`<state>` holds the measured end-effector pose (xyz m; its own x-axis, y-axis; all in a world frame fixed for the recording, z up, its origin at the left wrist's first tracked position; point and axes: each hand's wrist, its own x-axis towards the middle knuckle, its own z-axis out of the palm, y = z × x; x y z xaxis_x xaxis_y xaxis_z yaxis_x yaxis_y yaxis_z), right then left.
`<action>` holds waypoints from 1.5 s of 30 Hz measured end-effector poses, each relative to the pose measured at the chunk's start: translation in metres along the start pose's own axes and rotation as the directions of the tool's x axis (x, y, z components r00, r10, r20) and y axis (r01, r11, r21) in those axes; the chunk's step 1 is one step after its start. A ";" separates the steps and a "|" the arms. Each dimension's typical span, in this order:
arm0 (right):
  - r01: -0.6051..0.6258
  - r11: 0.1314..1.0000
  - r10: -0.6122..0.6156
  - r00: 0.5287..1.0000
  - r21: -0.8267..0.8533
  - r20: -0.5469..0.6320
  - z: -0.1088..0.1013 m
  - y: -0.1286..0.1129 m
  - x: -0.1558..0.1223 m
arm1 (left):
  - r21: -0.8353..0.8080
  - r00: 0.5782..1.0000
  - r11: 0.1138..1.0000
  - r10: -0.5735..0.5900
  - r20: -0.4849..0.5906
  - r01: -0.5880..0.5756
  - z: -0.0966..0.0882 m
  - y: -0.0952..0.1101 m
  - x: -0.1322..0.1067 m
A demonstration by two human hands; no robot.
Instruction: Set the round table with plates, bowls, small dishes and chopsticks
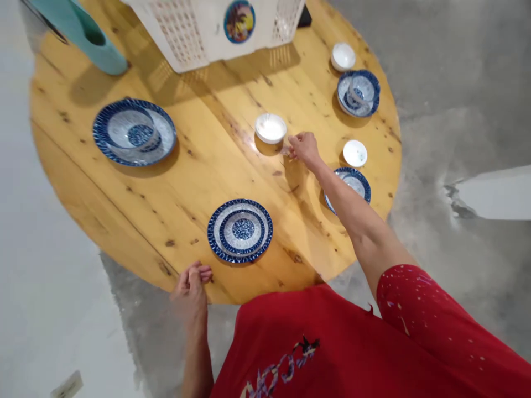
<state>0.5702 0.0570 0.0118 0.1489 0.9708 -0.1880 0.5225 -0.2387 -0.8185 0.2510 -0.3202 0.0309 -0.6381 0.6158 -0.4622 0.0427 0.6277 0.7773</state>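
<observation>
Reaching across the wooden table, my right hand (pixel 303 148) has its fingers pinched together just right of a small white bowl stack (pixel 270 128). A faint, see-through shape shows at the fingertips, too blurred to name. Close to the near table edge, my left hand (pixel 193 281) has its fingers loosely curled together, with nothing visible in them. To the right of that hand lies a blue-patterned plate (pixel 243 257) with a smaller matching dish (pixel 243 228) on it. My right forearm partly covers another blue-rimmed plate (pixel 363 179).
On the round table (pixel 136 221), a large blue-rimmed plate (pixel 168 138) bears a bowl at left. A blue bowl (pixel 344 99) and small white bowls (pixel 343 57) (pixel 355 153) stand at right. A white basket (pixel 207 33) and teal container (pixel 110 61) stand at the back.
</observation>
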 end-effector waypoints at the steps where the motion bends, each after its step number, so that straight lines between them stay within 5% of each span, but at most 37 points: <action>1: -0.014 0.999 0.014 1.000 -0.049 0.012 0.006 -0.004 0.003 | -0.005 1.000 1.000 -0.008 0.008 0.008 0.000 0.001 0.001; 9: 0.159 0.952 -0.171 0.985 -0.261 -0.022 0.011 -0.029 0.004 | -0.004 1.000 1.000 -0.019 -0.005 0.019 0.000 -0.001 0.002; 16: -0.124 0.920 0.081 0.988 -0.372 -0.131 0.026 -0.047 0.030 | -0.027 1.000 1.000 0.013 -0.014 -0.014 -0.004 0.005 0.005; 21: -0.146 0.907 0.085 0.982 -0.395 -0.169 0.026 -0.059 0.016 | 0.016 0.988 0.989 0.145 -0.057 -0.145 0.007 0.038 0.003; 25: -0.082 0.877 0.000 0.985 -0.474 -0.171 0.011 -0.060 -0.002 | 0.049 0.938 0.938 0.344 -0.034 -0.342 0.028 0.078 -0.005; 31: 0.138 0.873 -0.182 0.982 -0.468 -0.049 -0.028 -0.037 -0.073 | -0.120 0.868 0.908 0.419 0.266 -0.402 0.083 0.107 -0.035; 36: 0.148 0.897 -0.135 0.989 -0.418 0.060 -0.051 0.016 -0.176 | -0.207 0.733 0.971 0.230 0.640 -0.123 0.140 0.078 -0.069; 40: 0.115 0.928 -0.088 0.992 -0.354 0.094 -0.053 0.054 -0.227 | -0.195 0.717 0.979 0.100 0.690 0.051 0.167 0.046 -0.082; 45: 0.098 0.926 -0.063 0.992 -0.365 0.107 -0.045 0.070 -0.243 | -0.196 0.727 0.977 0.077 0.682 0.080 0.177 0.034 -0.085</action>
<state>0.6080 -0.1969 0.0247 0.0250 0.9810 -0.1925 0.8047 -0.1340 -0.5784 0.4432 -0.2668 0.0211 0.0634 0.8212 -0.5671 -0.1604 0.5693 0.8064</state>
